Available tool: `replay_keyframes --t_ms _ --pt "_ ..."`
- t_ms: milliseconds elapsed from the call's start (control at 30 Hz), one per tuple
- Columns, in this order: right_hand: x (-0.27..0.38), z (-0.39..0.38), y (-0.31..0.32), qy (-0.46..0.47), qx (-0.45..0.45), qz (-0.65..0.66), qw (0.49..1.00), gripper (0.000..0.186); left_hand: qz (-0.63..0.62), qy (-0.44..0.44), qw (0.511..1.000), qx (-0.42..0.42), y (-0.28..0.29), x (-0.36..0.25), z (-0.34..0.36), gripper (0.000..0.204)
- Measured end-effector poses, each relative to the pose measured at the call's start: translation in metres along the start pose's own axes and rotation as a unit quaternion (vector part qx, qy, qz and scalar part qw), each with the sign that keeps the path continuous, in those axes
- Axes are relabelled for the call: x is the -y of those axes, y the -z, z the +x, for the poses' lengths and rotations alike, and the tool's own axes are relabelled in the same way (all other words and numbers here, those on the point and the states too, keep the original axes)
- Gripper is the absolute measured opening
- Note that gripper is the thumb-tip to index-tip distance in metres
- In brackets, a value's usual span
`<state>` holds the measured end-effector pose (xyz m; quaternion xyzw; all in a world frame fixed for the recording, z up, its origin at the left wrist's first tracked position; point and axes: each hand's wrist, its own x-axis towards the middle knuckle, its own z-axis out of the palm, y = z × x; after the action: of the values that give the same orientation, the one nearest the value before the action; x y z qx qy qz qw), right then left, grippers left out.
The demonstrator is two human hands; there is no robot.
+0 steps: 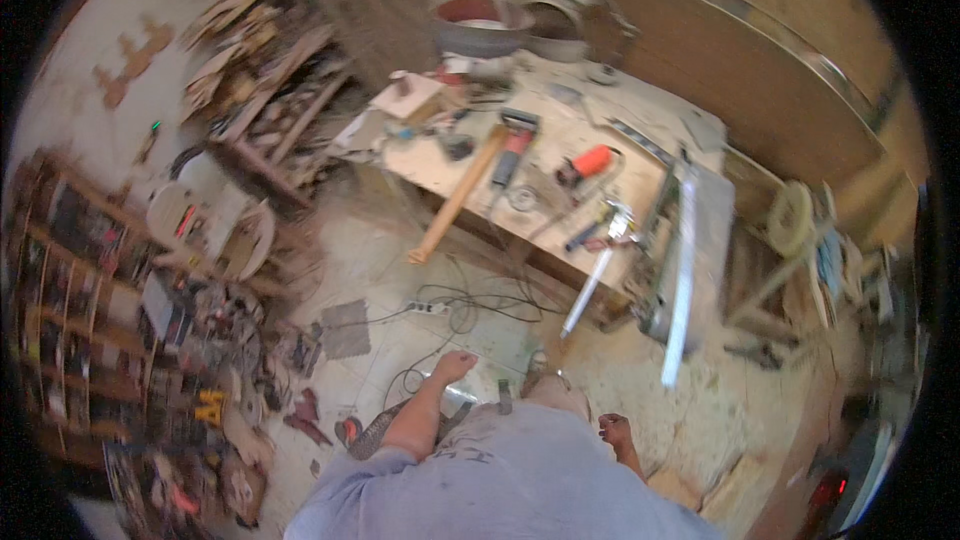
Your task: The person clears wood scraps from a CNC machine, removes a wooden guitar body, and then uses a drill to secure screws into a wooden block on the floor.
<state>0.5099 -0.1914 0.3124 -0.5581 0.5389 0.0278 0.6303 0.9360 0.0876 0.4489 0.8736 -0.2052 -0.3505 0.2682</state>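
My left hand (pixel 455 367) hangs over the floor in front of my body, its fingers curled in and nothing seen in them. Lower down at my right side is my right hand (pixel 615 428), fingers loosely bent and a little apart, with no object visible in it. Neither hand touches the workbench (pixel 425 165) ahead. On that bench lie a belt sander-like tool with a dark head (pixel 518 122), an orange power tool (pixel 590 162) and a roll of tape (pixel 522 198). A wooden strip (pixel 455 198) and a pale metal strip (pixel 588 292) stick out past its front edge.
Cables and a white power strip (pixel 428 308) lie on the floor before the bench. A long white strip (pixel 682 280) projects at the bench's right end. A white plastic chair (pixel 205 205), stacked wood scraps (pixel 285 90) and cluttered shelves (pixel 75 290) stand left.
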Motion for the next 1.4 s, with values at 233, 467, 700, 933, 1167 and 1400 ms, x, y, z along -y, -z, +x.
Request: replay_keyframes --t_ms 233,467,700,933,1167,1400 --pt "0.117 0.063 -0.021 0.028 0.154 -0.054 0.986 0.015 0.042 0.119 0.986 -0.112 0.048 0.067 -0.016 0.042" --pt "0.204 0.139 -0.096 0.141 0.304 -0.442 0.832 0.014 0.001 0.116 0.968 -0.223 0.023 0.100 -0.043 0.041" --pt "0.300 0.142 -0.216 0.163 0.351 -0.493 0.779 0.014 0.002 0.235 0.954 -0.184 -0.032 0.189 -0.098 0.031" --pt "0.330 0.113 -0.325 0.188 0.385 -0.537 0.726 0.015 -0.033 0.307 0.845 -0.436 -0.073 0.232 -0.183 0.029" --pt "0.342 0.108 -0.396 0.233 0.421 -0.609 0.630 0.016 -0.191 0.513 0.788 -0.281 -0.165 0.213 -0.236 0.031" --pt "0.352 0.141 -0.482 0.505 0.494 -0.676 0.210 0.018 -0.425 0.599 0.575 -0.359 -0.277 0.139 -0.232 0.037"
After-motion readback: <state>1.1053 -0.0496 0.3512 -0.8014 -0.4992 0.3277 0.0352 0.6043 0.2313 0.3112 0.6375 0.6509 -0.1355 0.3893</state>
